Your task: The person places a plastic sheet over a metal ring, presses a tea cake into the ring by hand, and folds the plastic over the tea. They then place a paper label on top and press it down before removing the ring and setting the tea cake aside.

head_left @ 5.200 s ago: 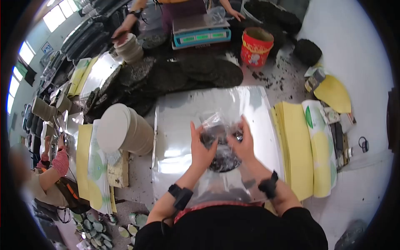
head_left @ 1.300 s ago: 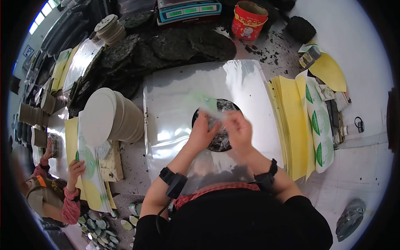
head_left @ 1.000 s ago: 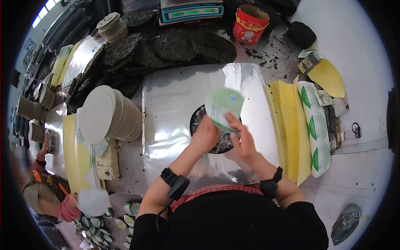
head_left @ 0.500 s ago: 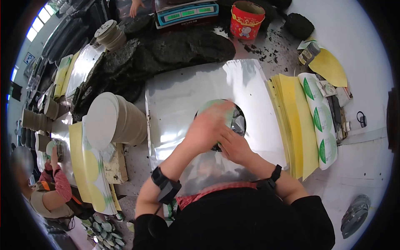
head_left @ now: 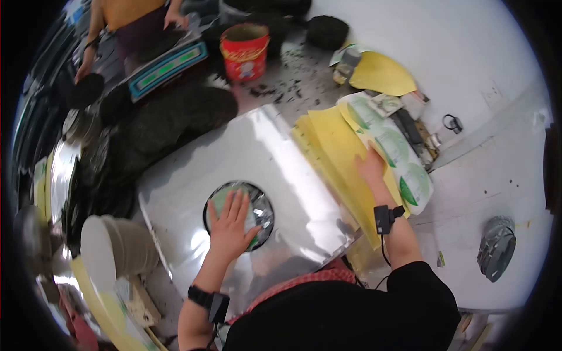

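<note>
My left hand [head_left: 229, 229] lies flat with spread fingers on a round, dark disc in crinkled clear wrap [head_left: 263, 213]. A pale green round label [head_left: 220, 199] shows under those fingers. The disc rests on a shiny metal sheet [head_left: 193, 175]. Over to the right, my right hand [head_left: 371, 167] touches the yellow sheets [head_left: 331, 140], beside the left edge of a white sheet with green round labels [head_left: 415, 184]. Its thumb and a finger stand apart, slightly blurred. Part of that hand's fingertips is hard to make out.
A stack of grey round discs [head_left: 132, 245] stands left. Dark, leafy slabs [head_left: 175, 120] lie behind the metal sheet. Farther back are a scale [head_left: 170, 70], a red bucket [head_left: 244, 55] and a jar [head_left: 347, 64]. Another person's hand [head_left: 175, 19] is near the scale.
Both hands were together over the wrapped disc. My right hand has left it for the yellow and label sheets; my left hand stays on the disc. The view has turned right.
</note>
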### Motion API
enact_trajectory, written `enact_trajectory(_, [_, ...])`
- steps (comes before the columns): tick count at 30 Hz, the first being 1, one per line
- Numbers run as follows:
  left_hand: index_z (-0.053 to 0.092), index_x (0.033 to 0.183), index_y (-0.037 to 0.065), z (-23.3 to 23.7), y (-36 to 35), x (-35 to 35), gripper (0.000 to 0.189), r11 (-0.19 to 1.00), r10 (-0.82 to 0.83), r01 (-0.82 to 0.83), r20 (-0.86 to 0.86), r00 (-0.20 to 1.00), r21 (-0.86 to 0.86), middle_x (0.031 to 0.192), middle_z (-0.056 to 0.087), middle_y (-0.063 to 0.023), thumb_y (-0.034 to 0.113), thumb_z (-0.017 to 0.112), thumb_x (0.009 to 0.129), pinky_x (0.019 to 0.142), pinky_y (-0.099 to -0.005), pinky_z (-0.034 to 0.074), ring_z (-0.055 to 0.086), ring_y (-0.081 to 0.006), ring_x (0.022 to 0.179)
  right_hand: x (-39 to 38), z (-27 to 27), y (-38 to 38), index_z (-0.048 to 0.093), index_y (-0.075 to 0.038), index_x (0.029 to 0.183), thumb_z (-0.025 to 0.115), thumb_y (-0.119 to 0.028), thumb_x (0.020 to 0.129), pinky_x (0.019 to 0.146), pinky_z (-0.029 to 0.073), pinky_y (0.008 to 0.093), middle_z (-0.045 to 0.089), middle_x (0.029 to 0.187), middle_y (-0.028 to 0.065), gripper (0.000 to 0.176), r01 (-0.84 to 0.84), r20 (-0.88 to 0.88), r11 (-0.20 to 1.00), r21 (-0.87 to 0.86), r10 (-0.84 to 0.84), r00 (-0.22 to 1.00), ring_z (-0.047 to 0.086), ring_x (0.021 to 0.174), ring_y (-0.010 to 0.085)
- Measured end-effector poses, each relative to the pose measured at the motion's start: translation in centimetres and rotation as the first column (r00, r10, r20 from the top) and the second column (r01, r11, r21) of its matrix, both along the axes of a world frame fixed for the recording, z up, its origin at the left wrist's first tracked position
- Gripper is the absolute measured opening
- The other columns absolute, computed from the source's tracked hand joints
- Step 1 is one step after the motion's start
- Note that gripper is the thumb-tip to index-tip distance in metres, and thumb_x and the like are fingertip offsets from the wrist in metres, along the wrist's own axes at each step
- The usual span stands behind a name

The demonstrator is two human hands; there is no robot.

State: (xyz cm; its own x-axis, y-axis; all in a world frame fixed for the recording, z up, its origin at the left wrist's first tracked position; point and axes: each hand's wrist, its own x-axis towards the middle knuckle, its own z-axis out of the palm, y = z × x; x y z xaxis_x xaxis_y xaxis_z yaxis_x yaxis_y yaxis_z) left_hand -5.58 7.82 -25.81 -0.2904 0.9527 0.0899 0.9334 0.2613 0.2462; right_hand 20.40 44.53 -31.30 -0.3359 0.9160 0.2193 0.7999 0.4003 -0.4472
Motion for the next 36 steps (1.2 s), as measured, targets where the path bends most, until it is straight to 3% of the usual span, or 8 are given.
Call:
enact_trajectory(10, [0.034, 0.144, 0.003, 1.1, 0.8, 0.9, 0.08, 0.994, 0.078, -0.075, 0.038, 0.996, -0.085, 0.152, 0.031, -0.0122, 0.047, 0.061, 0.082, 0.113, -0.0602, 0.001, 0.021, -0.0279, 0.143, -0.7, 4.1, 10.5, 0.053, -0.005, 0.11, 0.08, -0.024, 0.066, 0.109, 0.026, 0.0543, 0.041, 0.138, 0.0205, 0.055, -0.213, 0.573, 0.955, 0.206, 0.059, 0.818, 0.031, 0.136, 0.0351])
enact_trajectory(16, [0.034, 0.144, 0.004, 1.6, 1.0, 1.0, 0.078, 0.991, 0.097, -0.09, 0.069, 0.993, -0.101, 0.152, 0.031, -0.0116, 0.046, 0.059, 0.083, 0.114, -0.059, 0.001, 0.022, -0.0272, 0.143, -1.4, -2.8, 13.8, 0.052, -0.007, 0.098, 0.075, -0.019, 0.073, 0.104, 0.033, 0.0535, 0.054, 0.123, 0.021, 0.035, -0.275, 0.168, 0.861, 0.427, 0.223, 0.96, 0.046, 0.122, 0.0382])
enact_trajectory(19, [0.035, 0.144, 0.004, 1.5, 0.9, 1.0, 0.077, 0.993, 0.092, -0.086, 0.063, 0.994, -0.085, 0.152, 0.031, -0.0114, 0.046, 0.059, 0.084, 0.114, -0.0585, 0.001, 0.023, -0.0264, 0.143, -1.5, -0.2, 13.1, 0.052, -0.005, 0.096, 0.073, -0.02, 0.076, 0.097, 0.041, 0.0456, 0.057, 0.118, 0.0209, 0.033, 0.058, -0.38, 0.998, -0.008, -0.056, 0.923, 0.052, 0.114, 0.0377])
enact_trajectory(23, [0.035, 0.144, 0.005, 1.2, 0.6, 1.0, 0.076, 0.996, 0.081, -0.08, 0.055, 0.995, -0.032, 0.151, 0.032, -0.011, 0.045, 0.059, 0.084, 0.114, -0.0583, 0.002, 0.025, -0.0261, 0.142, -0.6, -1.0, 13.0, 0.056, -0.001, 0.097, 0.072, -0.019, 0.08, 0.077, 0.05, 0.0387, 0.065, 0.104, 0.0172, 0.03, -0.295, 0.125, 0.754, 0.587, 0.276, 0.953, 0.063, 0.091, 0.0332])
enact_trajectory(26, [0.032, 0.145, 0.004, 1.2, 0.4, 1.0, 0.077, 0.997, 0.078, -0.078, 0.067, 0.995, 0.007, 0.151, 0.033, -0.0108, 0.046, 0.058, 0.086, 0.114, -0.0584, 0.002, 0.024, -0.0256, 0.143, -0.4, -2.0, 13.9, 0.063, 0.0, 0.093, 0.073, -0.019, 0.078, 0.073, 0.05, 0.0346, 0.069, 0.088, 0.0149, 0.027, 0.067, -0.47, 0.984, 0.163, 0.018, 0.883, 0.067, 0.081, 0.0283])
enact_trajectory(30, [0.025, 0.147, 0.001, 0.9, -0.1, 0.7, 0.082, 0.998, 0.057, -0.059, 0.083, 0.995, 0.02, 0.151, 0.031, -0.0132, 0.045, 0.057, 0.086, 0.114, -0.058, 0.003, 0.022, -0.0277, 0.143, -3.1, 1.8, 9.8, 0.066, 0.001, 0.085, 0.074, -0.019, 0.078, 0.065, 0.05, 0.0324, 0.069, 0.075, 0.0136, 0.023, -0.234, -0.261, 0.972, -0.012, 0.223, 0.939, 0.067, 0.069, 0.0221])
enact_trajectory(33, [0.028, 0.146, 0.002, 0.2, -0.2, 0.5, 0.084, 0.997, 0.065, -0.066, 0.043, 0.997, 0.04, 0.151, 0.033, -0.0114, 0.053, 0.056, 0.086, 0.114, -0.0594, 0.006, 0.023, -0.0249, 0.143, -7.8, 14.3, -8.6, 0.063, -0.001, 0.089, 0.068, -0.012, 0.083, 0.069, 0.052, 0.0328, 0.07, 0.093, 0.0146, 0.014, -0.536, -0.375, 0.836, 0.116, 0.536, 0.756, 0.068, 0.074, 0.0256])
enact_trajectory(36, [0.025, 0.146, 0.0, 0.2, -0.3, 0.4, 0.088, 0.996, 0.073, -0.076, 0.06, 0.996, 0.047, 0.151, 0.032, -0.0121, 0.053, 0.058, 0.085, 0.113, -0.0599, 0.009, 0.023, -0.0251, 0.143, -8.7, 12.6, -19.6, 0.052, -0.004, 0.091, 0.062, 0.001, 0.083, 0.086, 0.05, 0.0346, 0.06, 0.123, 0.019, 0.014, -0.812, -0.427, 0.5, 0.303, 0.832, 0.353, 0.061, 0.109, 0.0327])
